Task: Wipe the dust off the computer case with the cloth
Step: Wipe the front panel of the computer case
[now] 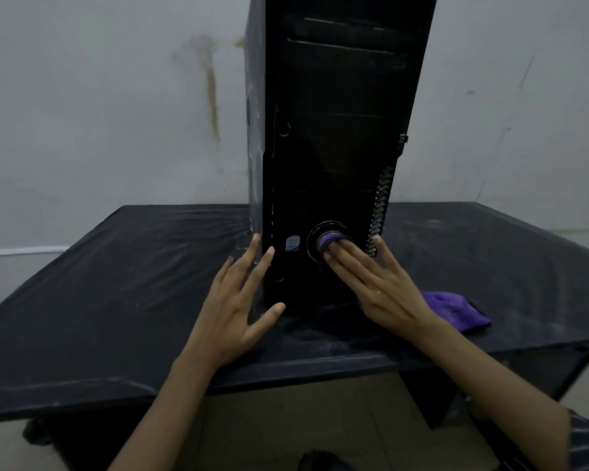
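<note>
A tall black computer case (334, 130) stands upright on the black table (116, 300), its front panel facing me. My left hand (242, 300) is spread with straight fingers against the case's lower left front edge. My right hand (374, 283) lies flat with straight fingers on the lower right of the front panel, its fingertips touching a round knob with a purple ring (329, 241). The purple cloth (456, 311) lies crumpled on the table just right of the case, behind my right wrist; neither hand holds it.
The table top is streaked with pale dust. A stained grey wall (116, 96) rises close behind the table. The table's front edge (286, 375) runs below my forearms, with floor tiles and a dark object underneath.
</note>
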